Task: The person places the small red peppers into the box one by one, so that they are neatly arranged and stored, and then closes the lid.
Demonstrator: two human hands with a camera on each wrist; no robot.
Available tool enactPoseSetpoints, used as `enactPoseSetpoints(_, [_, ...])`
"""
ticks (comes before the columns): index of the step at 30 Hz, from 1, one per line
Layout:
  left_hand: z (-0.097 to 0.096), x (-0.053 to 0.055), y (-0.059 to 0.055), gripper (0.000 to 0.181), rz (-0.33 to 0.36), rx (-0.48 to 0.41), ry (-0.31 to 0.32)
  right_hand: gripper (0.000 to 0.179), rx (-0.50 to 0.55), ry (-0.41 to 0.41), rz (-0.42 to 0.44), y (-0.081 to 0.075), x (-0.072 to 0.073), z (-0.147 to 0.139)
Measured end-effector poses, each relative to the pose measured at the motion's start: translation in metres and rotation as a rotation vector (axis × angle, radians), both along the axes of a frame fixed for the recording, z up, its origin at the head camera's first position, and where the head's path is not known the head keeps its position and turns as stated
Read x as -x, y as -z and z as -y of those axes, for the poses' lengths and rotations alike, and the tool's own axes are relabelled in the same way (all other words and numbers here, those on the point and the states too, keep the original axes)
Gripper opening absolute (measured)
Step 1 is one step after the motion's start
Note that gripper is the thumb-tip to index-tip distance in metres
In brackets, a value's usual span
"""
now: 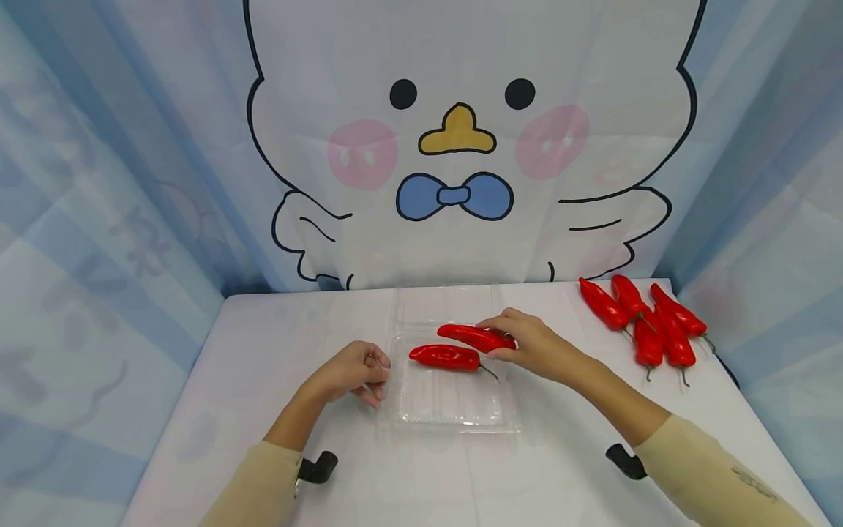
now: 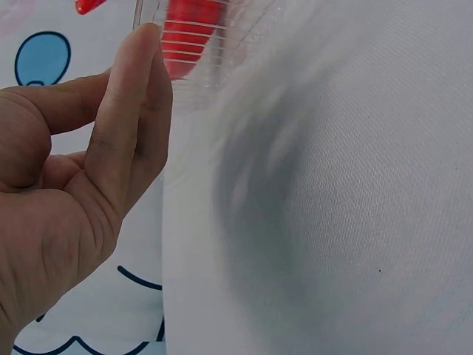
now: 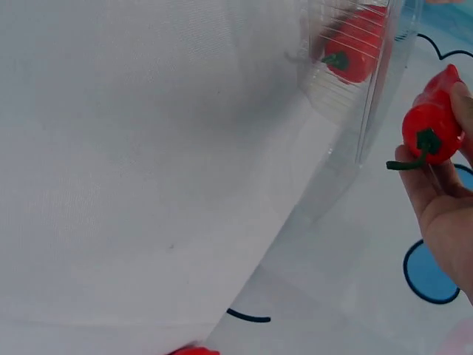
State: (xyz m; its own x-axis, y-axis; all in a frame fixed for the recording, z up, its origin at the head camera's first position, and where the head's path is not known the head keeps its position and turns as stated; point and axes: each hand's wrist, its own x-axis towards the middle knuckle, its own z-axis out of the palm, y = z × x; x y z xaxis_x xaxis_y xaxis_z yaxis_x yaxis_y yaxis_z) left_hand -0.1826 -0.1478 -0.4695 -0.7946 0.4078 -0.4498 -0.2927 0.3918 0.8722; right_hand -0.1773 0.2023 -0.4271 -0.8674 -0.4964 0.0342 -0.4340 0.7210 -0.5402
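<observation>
A clear plastic box (image 1: 451, 423) lies with its lid folded back on the white table, and one red chili pepper (image 1: 445, 357) with a green stem is inside it. Above the box's right part, my right hand (image 1: 536, 344) grips a second red chili pepper (image 1: 470, 336) between thumb and fingers. In the right wrist view this held pepper (image 3: 432, 122) points its stem toward the camera. My left hand (image 1: 356, 372) is at the box's left side, and its fingertips pinch the rim there. The left wrist view shows that hand (image 2: 96, 140) with a fingertip overlapping the box's edge.
Several more red chili peppers (image 1: 673, 338) lie grouped at the table's back right corner. Behind the table hangs a curtain (image 1: 461, 249) with a cartoon bird on it; more curtain flanks both sides. The white table (image 1: 296, 322) extends around the box.
</observation>
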Motion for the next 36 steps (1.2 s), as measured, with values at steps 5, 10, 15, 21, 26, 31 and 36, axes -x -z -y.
enactPoseSetpoints(5, [0.000,0.000,0.001,0.017,0.002,0.006,-0.002,0.050,0.010,-0.021,0.012,0.001,0.001,0.006])
enactPoseSetpoints(10, [-0.001,0.001,0.001,0.018,0.005,0.009,-0.002,0.049,0.020,-0.052,0.023,0.003,0.003,0.012])
enactPoseSetpoints(15, [-0.001,0.001,0.001,0.017,0.005,0.008,-0.002,0.050,0.013,-0.081,0.045,0.005,0.004,0.017])
enactPoseSetpoints(21, [0.000,0.000,0.000,0.014,-0.001,0.000,0.000,0.048,0.007,-0.107,0.045,0.005,0.005,0.025])
enactPoseSetpoints(26, [-0.001,0.000,-0.001,0.015,0.002,0.001,-0.001,0.046,0.004,-0.113,0.053,0.007,0.006,0.030])
enactPoseSetpoints(31, [-0.002,0.000,0.000,0.014,0.001,-0.002,-0.004,0.045,0.005,-0.136,0.078,0.007,0.005,0.034])
enactPoseSetpoints(36, [-0.001,0.000,0.000,0.014,0.001,-0.013,-0.003,0.046,-0.036,-0.146,0.086,0.010,0.005,0.036])
